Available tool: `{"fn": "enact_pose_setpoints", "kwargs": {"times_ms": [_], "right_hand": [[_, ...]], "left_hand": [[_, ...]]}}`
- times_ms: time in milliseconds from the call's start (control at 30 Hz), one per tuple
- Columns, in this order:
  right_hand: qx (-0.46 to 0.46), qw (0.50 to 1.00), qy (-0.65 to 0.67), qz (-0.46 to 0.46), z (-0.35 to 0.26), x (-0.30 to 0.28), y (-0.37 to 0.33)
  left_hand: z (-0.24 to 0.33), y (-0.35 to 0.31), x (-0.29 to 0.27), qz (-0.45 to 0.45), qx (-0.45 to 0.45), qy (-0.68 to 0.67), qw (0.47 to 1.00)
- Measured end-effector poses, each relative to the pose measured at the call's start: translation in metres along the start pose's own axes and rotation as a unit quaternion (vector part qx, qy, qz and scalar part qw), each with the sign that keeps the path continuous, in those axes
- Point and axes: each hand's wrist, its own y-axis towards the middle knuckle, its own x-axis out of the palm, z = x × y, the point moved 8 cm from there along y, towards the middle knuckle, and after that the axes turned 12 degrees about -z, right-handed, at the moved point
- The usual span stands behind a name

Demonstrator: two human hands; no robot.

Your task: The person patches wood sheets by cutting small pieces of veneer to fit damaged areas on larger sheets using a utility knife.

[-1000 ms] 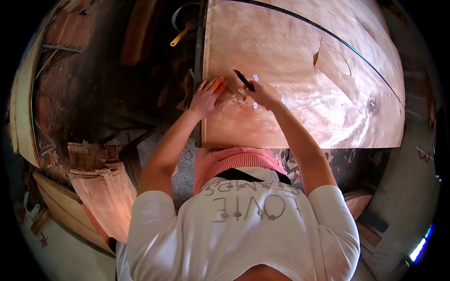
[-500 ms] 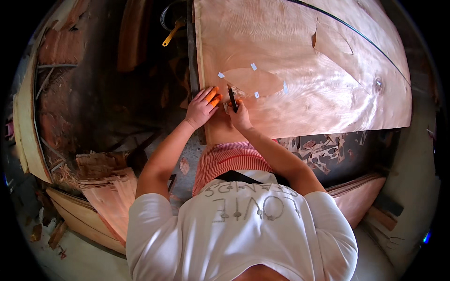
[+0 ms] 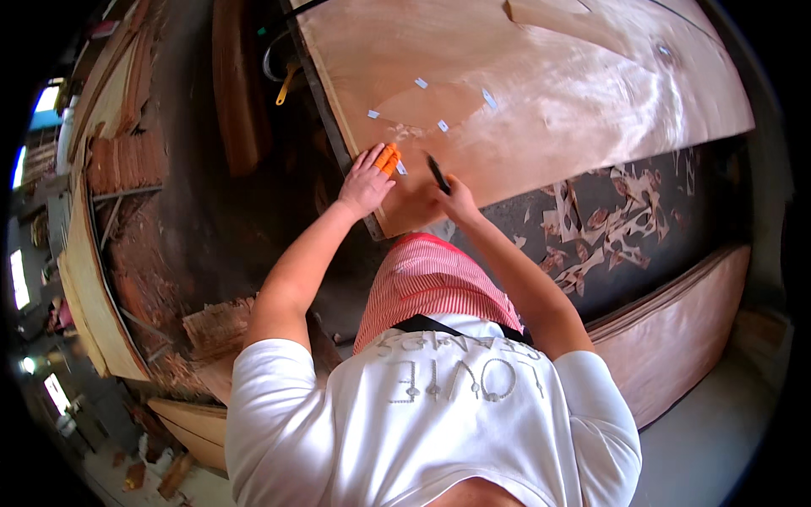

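At about 9 o'clock from the work stand stacks of bent wood sheets (image 3: 93, 279), and a dark bench edge (image 3: 325, 127) runs beside the big veneer sheet (image 3: 541, 93). The left hand (image 3: 365, 182) lies flat on the sheet's near corner, fingers spread narrow, with an orange roll of tape (image 3: 388, 157) tucked under the fingertips. A second ago this hand sat further in along the sheet; both hands have since drawn back toward the near left corner, so the patching seems to have reached that edge. At 12 o'clock from the hands a paler veneer patch (image 3: 422, 106) sits on the sheet, ringed by small white tape tabs (image 3: 442, 126). The right hand (image 3: 459, 201) is closed around a dark knife (image 3: 438, 172), blade pointing to 11 o'clock and just above the wood; earlier it lay nearer the patch. At 4 o'clock, veneer offcuts (image 3: 608, 224) litter the dark floor
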Motion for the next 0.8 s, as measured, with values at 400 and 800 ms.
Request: {"fn": "enact_pose_setpoints", "kwargs": {"times_ms": [400,800], "right_hand": [[0.236,0.849,0.398,0.256,0.279,-0.045,-0.332],[0.248,0.828,0.459,0.205,0.250,0.002,-0.283]], "left_hand": [[-0.018,-0.002,-0.004,0.065,-0.018,-0.305,0.950],[-0.046,0.002,-0.004,0.229,-0.274,-0.091,0.930]]}}
